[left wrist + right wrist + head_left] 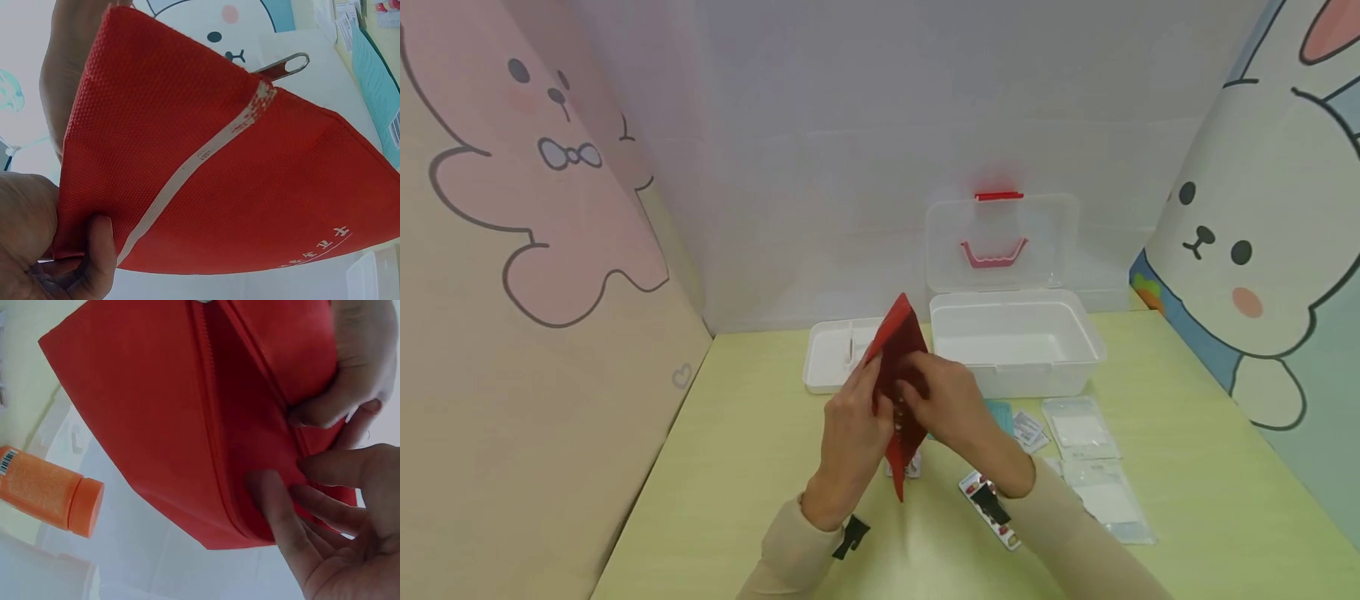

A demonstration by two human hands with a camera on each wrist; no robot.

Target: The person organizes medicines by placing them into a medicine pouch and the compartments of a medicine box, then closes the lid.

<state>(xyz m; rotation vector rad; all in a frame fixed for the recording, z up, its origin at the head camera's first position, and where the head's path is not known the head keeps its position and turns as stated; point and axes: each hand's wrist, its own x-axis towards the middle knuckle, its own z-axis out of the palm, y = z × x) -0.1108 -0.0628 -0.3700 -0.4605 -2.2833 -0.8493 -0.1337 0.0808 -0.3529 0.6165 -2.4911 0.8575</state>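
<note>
A red fabric zip pouch (901,329) is held up on its edge between both hands, above the table. My left hand (853,425) grips its left side, the thumb at the rim of the opening. The fingers of my right hand (955,404) are curled at the mouth of the pouch and touch its inner side. From the right wrist view, the zip (212,381) is undone and the mouth gapes; the deeper inside is dark. A metal zip pull (290,65) sticks out at a corner in the left wrist view, near a pale stripe on the fabric.
Behind stands a white storage box (1018,379), its clear lid (1052,242) raised. A white divided tray (827,362) lies left of it. Clear packets (1078,429), a blue packet (1000,412) and a printed card (988,508) are on the right. An orange bottle (44,490) lies near the tray.
</note>
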